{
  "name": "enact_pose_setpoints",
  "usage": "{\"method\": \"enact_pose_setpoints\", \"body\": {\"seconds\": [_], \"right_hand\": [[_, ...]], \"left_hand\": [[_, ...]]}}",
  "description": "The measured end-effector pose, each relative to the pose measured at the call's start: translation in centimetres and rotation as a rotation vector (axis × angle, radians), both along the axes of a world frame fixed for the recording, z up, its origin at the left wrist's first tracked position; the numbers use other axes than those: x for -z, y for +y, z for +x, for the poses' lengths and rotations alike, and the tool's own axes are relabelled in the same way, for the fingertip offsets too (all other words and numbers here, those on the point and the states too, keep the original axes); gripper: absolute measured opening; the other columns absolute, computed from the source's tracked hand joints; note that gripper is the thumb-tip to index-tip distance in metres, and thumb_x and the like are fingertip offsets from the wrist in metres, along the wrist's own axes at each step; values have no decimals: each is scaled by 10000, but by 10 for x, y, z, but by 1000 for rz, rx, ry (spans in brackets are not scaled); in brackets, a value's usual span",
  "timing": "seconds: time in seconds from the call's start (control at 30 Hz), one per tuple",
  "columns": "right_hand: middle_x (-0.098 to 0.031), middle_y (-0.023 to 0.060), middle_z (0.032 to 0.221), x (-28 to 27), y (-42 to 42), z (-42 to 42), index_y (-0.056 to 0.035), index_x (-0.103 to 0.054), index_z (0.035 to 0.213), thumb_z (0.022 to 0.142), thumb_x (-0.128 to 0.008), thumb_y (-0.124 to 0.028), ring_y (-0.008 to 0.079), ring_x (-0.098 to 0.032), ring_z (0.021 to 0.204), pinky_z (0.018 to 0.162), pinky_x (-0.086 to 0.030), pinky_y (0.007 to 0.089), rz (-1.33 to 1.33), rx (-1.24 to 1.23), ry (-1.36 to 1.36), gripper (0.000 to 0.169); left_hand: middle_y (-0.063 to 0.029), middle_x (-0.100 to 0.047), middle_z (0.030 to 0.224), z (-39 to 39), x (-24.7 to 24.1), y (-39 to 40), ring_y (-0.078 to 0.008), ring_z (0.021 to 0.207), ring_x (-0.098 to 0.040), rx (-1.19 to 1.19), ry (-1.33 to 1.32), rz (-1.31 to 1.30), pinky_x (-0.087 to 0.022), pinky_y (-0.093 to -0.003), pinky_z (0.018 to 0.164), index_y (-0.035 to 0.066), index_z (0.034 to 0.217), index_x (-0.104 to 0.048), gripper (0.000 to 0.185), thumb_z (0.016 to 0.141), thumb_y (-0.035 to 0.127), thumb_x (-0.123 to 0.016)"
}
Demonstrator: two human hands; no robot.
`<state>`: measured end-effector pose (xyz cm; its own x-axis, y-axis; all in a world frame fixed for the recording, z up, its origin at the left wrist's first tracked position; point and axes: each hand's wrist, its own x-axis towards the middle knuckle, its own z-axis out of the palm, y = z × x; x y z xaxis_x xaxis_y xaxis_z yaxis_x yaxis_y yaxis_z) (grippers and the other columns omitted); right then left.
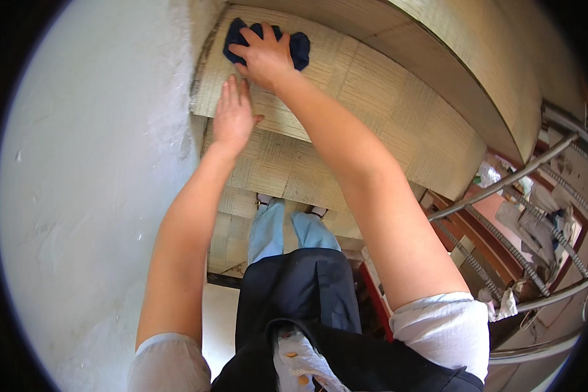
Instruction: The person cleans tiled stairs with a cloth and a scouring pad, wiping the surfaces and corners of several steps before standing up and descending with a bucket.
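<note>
My right hand (267,56) lies with spread fingers on a dark blue cloth (300,49), pressing it against the tread of a stair step (372,73) near the wall end. Just below it, my left hand (232,115) rests flat near the front edge of the same tread, its fingers pointing towards the cloth and nothing visible in it. The tread has a pale, woven-look checkered pattern.
A rough white wall (93,147) runs along the left. Above the tread rises another step (436,63). A metal stair railing (509,179) stands at the right, with shelving and cluttered items beyond it. My feet stand on a lower step (235,201).
</note>
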<state>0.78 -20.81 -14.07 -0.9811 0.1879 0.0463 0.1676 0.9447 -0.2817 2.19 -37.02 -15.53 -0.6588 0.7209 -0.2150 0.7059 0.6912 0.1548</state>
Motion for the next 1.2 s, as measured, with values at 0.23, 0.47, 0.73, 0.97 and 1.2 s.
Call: {"method": "enact_pose_setpoints", "body": {"seconds": [0.23,0.47,0.73,0.97,1.2], "right_hand": [[-463,107,1333,27,155,182,-301,-537,1246,777,-612,-467,314,-445,1204,983,-356,495,219,430,-46,503],[-422,257,1256,48,235,364,-229,-485,1300,814,-499,-568,445,-435,1104,897,-394,535,259,1111,-161,593],[-364,241,1272,52,223,345,-253,-482,1307,792,-523,-549,462,-402,1089,836,-423,575,286,1175,-180,596],[-344,227,1297,47,218,340,-235,-471,1315,804,-530,-544,437,-370,1123,846,-412,562,240,1178,-184,600],[-347,231,1274,54,224,350,-207,-520,1265,781,-544,-488,426,-379,1066,807,-414,553,264,1127,-71,561]], "left_hand": [[-252,-237,1446,1,-1,-11,-379,1332,-264,23,-20,78,-298,-413,1058,-1,1386,-289,811,761,323,-692],[-266,-273,1423,-25,-2,-22,-429,1283,-324,167,-133,104,-330,-464,1025,77,1408,-277,875,697,277,-746],[-279,-319,1392,-22,-19,-37,-459,1239,-368,45,-239,-56,-334,-467,1024,197,1409,-324,881,658,315,-768],[-303,-217,1433,-26,8,-39,-453,1291,-300,128,-19,-3,-284,-454,1066,251,1430,-280,937,638,346,-772],[-300,-209,1438,-27,4,-25,-458,1267,-331,107,-24,-151,-331,-457,1031,283,1437,-257,981,612,381,-780]]}}
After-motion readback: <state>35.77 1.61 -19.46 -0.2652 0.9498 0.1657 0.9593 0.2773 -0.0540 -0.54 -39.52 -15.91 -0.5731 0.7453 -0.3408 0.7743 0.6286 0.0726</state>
